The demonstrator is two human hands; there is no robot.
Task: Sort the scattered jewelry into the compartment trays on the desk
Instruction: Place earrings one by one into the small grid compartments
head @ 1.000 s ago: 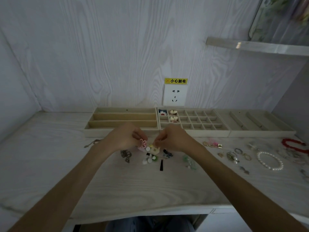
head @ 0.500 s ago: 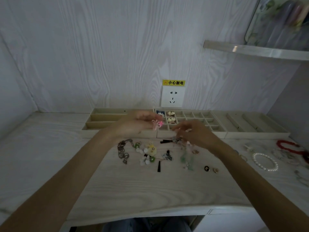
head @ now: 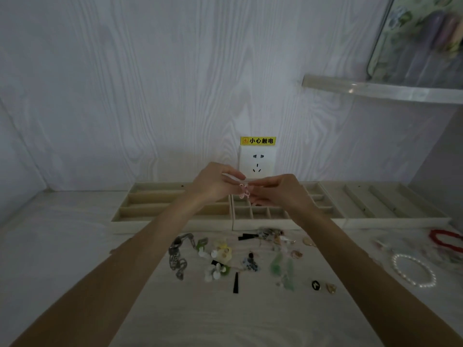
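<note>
A small pink earring [head: 243, 192] dangles between both hands, above the grid tray [head: 260, 213] with many small compartments. My left hand [head: 215, 182] pinches it from the left, and my right hand [head: 278, 192] pinches it from the right with curled fingers. The hands hide the tray's far-left cells. On the desk below lies a scatter of jewelry: a metal chain piece [head: 178, 256], white and yellow flower earrings [head: 220, 252], black wedge pieces [head: 235, 283], green pieces [head: 281, 267] and small studs [head: 316, 285].
A long-slot tray [head: 155, 204] stands left of the grid tray, another slotted tray [head: 380, 201] right of it. A pearl bracelet [head: 413, 270] and red bead bracelet [head: 446, 240] lie at the right. A wall socket [head: 257, 162] is behind; a glass shelf [head: 375, 90] juts out upper right.
Both hands rose from the scattered pile to above the grid tray. The left hand carried the pink earring up, and the right hand has come in to pinch it too.
</note>
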